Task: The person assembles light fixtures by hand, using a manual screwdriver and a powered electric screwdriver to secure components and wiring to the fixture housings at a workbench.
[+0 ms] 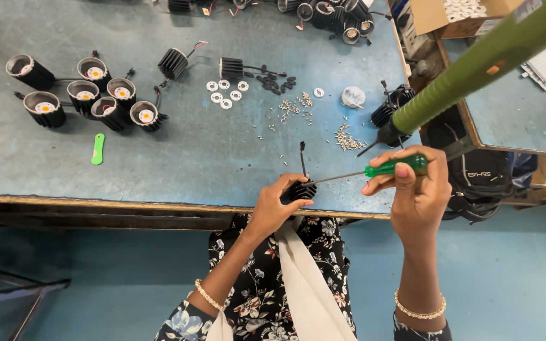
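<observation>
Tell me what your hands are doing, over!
Left hand grips black finned housing. Right hand holds green screwdriver, tip at housing. Loose screws nearby.

Light falls evenly from above onto my workbench (159, 158), bright but soft, with no harsh glare on its worn blue-grey top. Shadows are short and faint: a thin dark edge hugs the black lamp housings (90, 95), and a small one sits under my left hand (279, 202). My right hand (415, 189) and the green screwdriver (393, 167) look sharp. The green pole (488, 60) close to my head is softer, slightly out of focus. The bench edge bows a little, lens distortion toward the frame's borders. The floor below reads dimmer.
</observation>
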